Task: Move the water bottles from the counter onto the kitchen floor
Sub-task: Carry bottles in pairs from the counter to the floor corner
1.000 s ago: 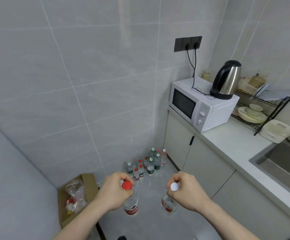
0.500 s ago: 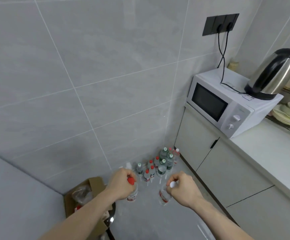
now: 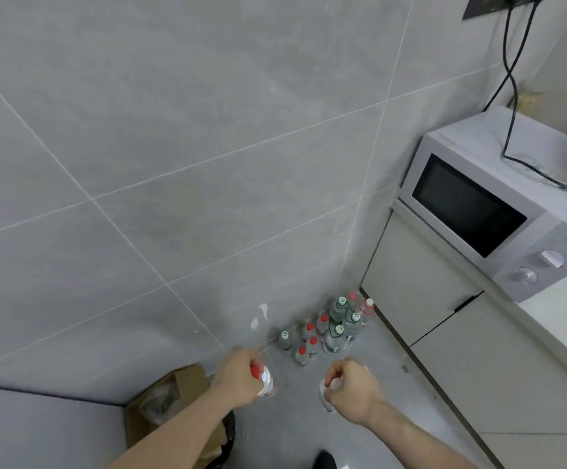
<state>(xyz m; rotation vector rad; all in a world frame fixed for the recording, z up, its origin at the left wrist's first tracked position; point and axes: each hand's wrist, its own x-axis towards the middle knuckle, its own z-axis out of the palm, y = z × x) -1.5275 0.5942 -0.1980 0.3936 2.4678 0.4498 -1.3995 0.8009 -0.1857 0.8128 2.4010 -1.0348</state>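
My left hand (image 3: 241,379) grips a clear water bottle with a red cap (image 3: 265,384) by its top, low over the grey floor. My right hand (image 3: 351,387) grips a second clear bottle with a white cap (image 3: 325,396), mostly hidden under my fingers. Just beyond both hands, a cluster of several water bottles (image 3: 329,330) with red, green and white caps stands on the floor (image 3: 376,384) in the corner against the tiled wall.
An open cardboard box (image 3: 173,397) holding plastic bags sits at the left, with a dark bin beside my left forearm. White cabinet doors (image 3: 417,282) run along the right under the counter, which carries a microwave (image 3: 491,211). A dark shoe tip (image 3: 324,460) shows below.
Both hands have gone down and forward with their bottles, closer to the floor and the cluster. The view has tilted down and left, so the kettle, dish rack and sink have left the frame.
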